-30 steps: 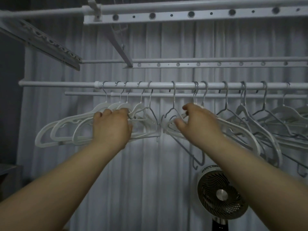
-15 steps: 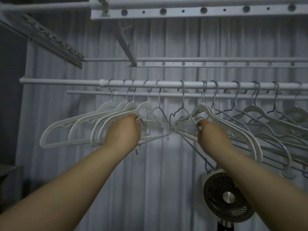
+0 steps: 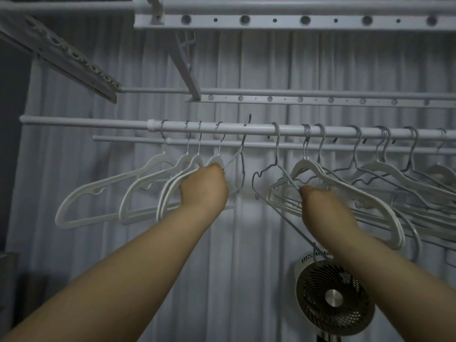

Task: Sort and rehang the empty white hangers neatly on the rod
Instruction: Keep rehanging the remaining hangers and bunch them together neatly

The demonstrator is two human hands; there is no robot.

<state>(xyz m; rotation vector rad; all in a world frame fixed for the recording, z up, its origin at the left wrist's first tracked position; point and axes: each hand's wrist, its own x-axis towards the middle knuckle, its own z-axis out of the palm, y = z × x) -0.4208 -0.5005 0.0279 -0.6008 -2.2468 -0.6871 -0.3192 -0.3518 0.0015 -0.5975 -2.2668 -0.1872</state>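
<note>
A white rod (image 3: 98, 121) runs across the view with hangers hooked along it. On the left hangs a group of white hangers (image 3: 98, 191). My left hand (image 3: 203, 186) is closed at the right end of that group, around a thin wire hanger (image 3: 240, 156). That hanger is tilted and its hook sticks up above the rod. A grey wire hanger (image 3: 274, 166) hangs just right of the gap. My right hand (image 3: 318, 198) grips the lower bars of a dense bunch of white hangers (image 3: 345, 186), which spreads to the right edge.
A second thinner rod (image 3: 128, 138) runs just behind the first. Perforated white rails (image 3: 271, 21) cross overhead, and one slants down at the upper left (image 3: 61, 53). A round fan (image 3: 333, 297) stands below my right forearm. Pale curtains (image 3: 246, 267) fill the background.
My left hand has raised the thin wire hanger, so its hook now pokes above the rod. My right hand has dropped from the hanger necks to the lower bars of the right bunch.
</note>
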